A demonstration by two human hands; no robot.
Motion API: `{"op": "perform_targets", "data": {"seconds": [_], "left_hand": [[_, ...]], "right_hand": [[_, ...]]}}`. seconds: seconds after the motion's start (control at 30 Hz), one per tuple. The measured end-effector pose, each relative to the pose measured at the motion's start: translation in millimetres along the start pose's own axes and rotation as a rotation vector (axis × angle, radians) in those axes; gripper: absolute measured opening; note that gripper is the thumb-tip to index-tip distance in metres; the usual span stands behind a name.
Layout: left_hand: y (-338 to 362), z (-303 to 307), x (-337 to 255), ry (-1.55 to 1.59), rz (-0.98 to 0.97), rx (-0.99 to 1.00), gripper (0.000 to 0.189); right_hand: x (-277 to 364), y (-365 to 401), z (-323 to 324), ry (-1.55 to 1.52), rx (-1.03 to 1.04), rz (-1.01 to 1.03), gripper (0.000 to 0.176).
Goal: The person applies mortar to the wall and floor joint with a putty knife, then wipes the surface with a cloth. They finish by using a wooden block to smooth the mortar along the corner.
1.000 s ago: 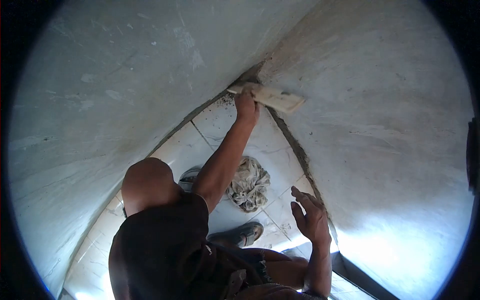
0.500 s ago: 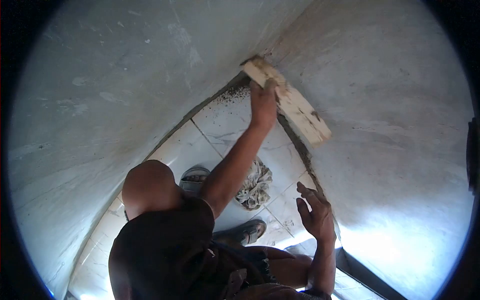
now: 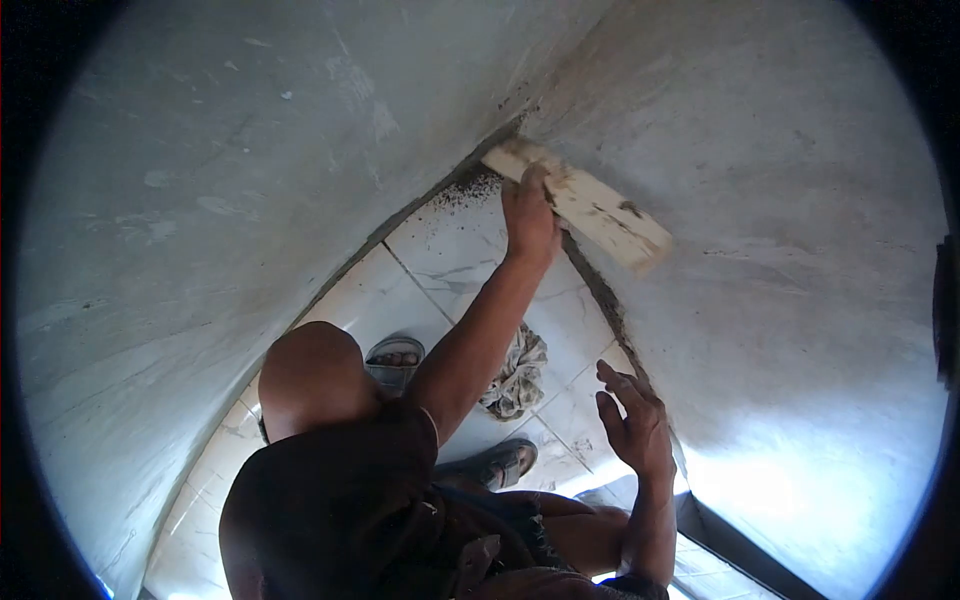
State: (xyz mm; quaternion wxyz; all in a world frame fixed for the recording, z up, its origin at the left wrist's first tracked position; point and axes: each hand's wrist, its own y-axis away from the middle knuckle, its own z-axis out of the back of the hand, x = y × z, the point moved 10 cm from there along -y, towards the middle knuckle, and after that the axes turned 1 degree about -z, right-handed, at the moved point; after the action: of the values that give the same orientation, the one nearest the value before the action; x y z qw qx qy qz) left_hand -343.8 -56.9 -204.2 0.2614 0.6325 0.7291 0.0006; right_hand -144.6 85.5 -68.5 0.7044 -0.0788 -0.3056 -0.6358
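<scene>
My left hand [image 3: 530, 215] stretches forward to the corner, its fingers closed on the near edge of a short, pale wooden board [image 3: 615, 218] with dark smears. The board lies along the foot of the right wall [image 3: 780, 230], one end close to the corner. My right hand [image 3: 635, 425] hovers by the right wall's base, thumb and fingers apart, with nothing in it. Below my left forearm, a crumpled, dirty cloth [image 3: 520, 375] rests on the tiled floor [image 3: 415, 265]. The part of the board behind my left fingers is hidden.
The left wall [image 3: 230, 200] meets the right wall at a narrow corner. Dark crumbs [image 3: 465, 195] are scattered on the tiles there. A rough gap [image 3: 605, 300] runs along the right wall's base. Two sandalled feet [image 3: 395, 360] stand near the cloth.
My left hand has drawn the board slightly back from the corner and to the right, along the right wall. My right hand has barely moved.
</scene>
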Motion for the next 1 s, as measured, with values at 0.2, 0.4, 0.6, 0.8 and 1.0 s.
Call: {"op": "perform_targets", "data": {"seconds": [0.2,0.4,0.6,0.8,1.0], "left_hand": [[-71.0,136.7,69.5,-0.092,0.193,-0.308,0.022],[-73.8,61.5,44.6,-0.132,0.219,-0.091,0.018],[-40.0,59.1,34.2,-0.135,0.105,-0.306,0.016],[-82.5,63.5,51.1,-0.172,0.198,-0.056,0.021],[-57.0,70.3,52.2,-0.02,-0.009,-0.141,0.028]], "right_hand": [[9.4,0.6,1.3,0.022,-0.036,0.068,0.037],[5.3,0.6,6.1,0.02,-0.061,0.071,0.037],[8.2,0.7,4.0,0.043,-0.051,0.063,0.036],[6.2,2.1,0.0,0.018,-0.014,0.066,0.036],[0.6,0.5,3.1,0.015,-0.028,0.028,0.039]]}}
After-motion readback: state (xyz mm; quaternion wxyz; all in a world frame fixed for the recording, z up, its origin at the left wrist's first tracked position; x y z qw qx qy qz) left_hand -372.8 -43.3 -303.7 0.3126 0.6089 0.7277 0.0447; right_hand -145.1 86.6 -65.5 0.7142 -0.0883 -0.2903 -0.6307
